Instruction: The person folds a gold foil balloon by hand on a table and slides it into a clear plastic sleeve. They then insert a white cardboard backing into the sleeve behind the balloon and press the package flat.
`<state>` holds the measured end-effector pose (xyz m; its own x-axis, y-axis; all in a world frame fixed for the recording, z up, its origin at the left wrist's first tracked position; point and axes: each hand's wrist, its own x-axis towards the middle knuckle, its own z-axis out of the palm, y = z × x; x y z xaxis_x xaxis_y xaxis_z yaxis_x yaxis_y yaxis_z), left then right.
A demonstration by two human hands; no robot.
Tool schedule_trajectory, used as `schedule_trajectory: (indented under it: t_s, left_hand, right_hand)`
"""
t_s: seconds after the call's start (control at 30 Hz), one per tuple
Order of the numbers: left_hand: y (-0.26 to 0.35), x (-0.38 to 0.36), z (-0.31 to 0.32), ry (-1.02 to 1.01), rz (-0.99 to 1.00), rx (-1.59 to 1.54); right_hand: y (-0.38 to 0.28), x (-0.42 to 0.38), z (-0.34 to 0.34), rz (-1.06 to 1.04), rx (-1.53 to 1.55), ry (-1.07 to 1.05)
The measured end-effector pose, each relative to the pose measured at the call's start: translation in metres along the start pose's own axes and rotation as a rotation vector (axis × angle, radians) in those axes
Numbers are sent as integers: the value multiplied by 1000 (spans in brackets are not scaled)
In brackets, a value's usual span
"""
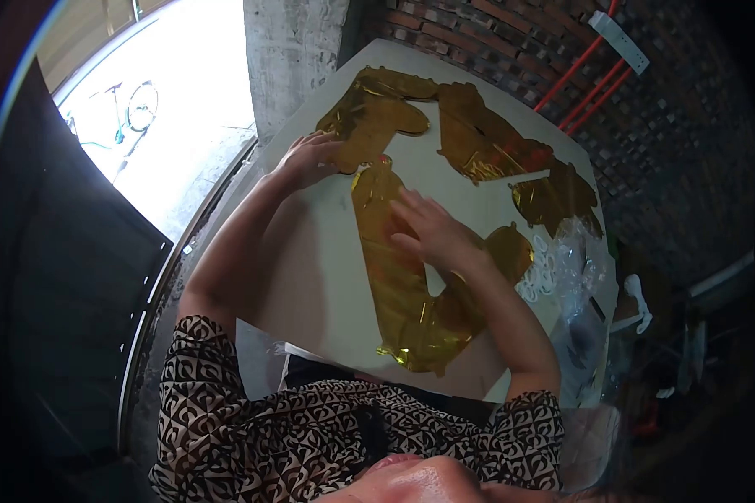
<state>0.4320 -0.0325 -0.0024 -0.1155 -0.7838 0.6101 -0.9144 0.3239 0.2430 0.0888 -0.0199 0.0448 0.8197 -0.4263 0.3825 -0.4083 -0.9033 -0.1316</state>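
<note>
Flat gold foil balloons lie on a pale table (310, 251). My left hand (309, 159) rests with outstretched fingers at the lower left edge of the far-left foil balloon (369, 117). My right hand (434, 230), slightly blurred, has its fingers apart over the near foil balloon (394, 277), an L- or V-like shape with shiny creases at its bottom. Part of that balloon is hidden under my right hand and forearm. Neither hand grips anything. A small red spot shows at the near balloon's top tip.
Two more gold foil balloons lie along the far right side, one long (486, 138) and one at the edge (558, 199). White cord (538, 272) and a clear plastic bag (580, 260) sit at the right. A brick wall with a power strip (619, 42) stands behind; a doorway opens left.
</note>
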Motion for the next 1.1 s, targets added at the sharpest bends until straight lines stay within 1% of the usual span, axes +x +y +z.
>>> schedule_trajectory:
  t_s: [0.03, 0.07, 0.1, 0.2, 0.23, 0.27, 0.3, 0.33, 0.4, 0.43, 0.47, 0.53, 0.57, 0.6, 0.67, 0.7, 0.83, 0.9, 0.93, 1.0, 1.03, 1.1]
  left_hand:
    - [-5, 4, -1, -96, -21, -44]
    - [-11, 8, -3, -192, -41, -87]
    - [-16, 11, -4, -187, -41, -83]
    - [-17, 11, 2, -152, -64, -116]
    - [-16, 8, 3, -99, -91, -161]
    - [-15, 8, 4, -45, -119, -204]
    - [-15, 9, 2, -43, -125, -208]
    - [-14, 8, 1, -53, -133, -224]
    - [-16, 7, 2, -54, -156, -241]
    - [-19, 6, 3, -32, -123, -246]
    - [-21, 5, 5, -11, -93, -251]
    - [-20, 4, 2, -16, -123, -261]
    - [-20, 0, 2, -7, -117, -238]
    - [-18, 3, 0, 0, -95, -208]
    - [-7, 3, -9, 21, -128, -221]
    - [-4, 3, -10, 41, -154, -230]
    - [-4, 4, -8, 50, -224, -259]
    - [-6, 3, -4, 215, -56, -103]
    - [-7, 4, -2, 218, -61, -103]
    - [-9, 8, -1, 263, 15, -168]
    - [-8, 8, 0, 266, 12, -168]
    - [-5, 8, 2, 150, -53, -117]
  right_hand:
    - [-6, 15, 0, -5, -3, 1]
    - [-12, 29, -1, 10, -5, -189]
    - [-14, 44, -1, 26, -8, -378]
    - [1, 91, 7, 46, 11, -330]
    - [5, 103, 18, 46, 10, -335]
    - [8, 115, 32, -10, -13, -132]
    - [11, 126, 44, -68, -34, 71]
    - [14, 136, 54, -72, -34, 62]
    - [14, 154, 66, 83, 59, 90]
    - [12, 159, 68, 255, 172, 78]
    - [10, 164, 69, 246, 172, 64]
    - [19, 167, 70, 440, 370, 80]
    - [42, 170, 87, 331, 302, 102]
    - [42, 171, 84, 329, 300, 93]
    - [39, 173, 77, 610, 689, 48]
    - [40, 177, 82, 640, 808, 110]
    - [44, 177, 84, 692, 889, 86]
    - [43, 182, 80, 696, 889, 60]
    - [41, 183, 77, 694, 888, 55]
    - [38, 185, 71, 745, 937, 11]
    - [46, 186, 75, 743, 935, 8]
    - [61, 187, 81, 730, 1009, -45]
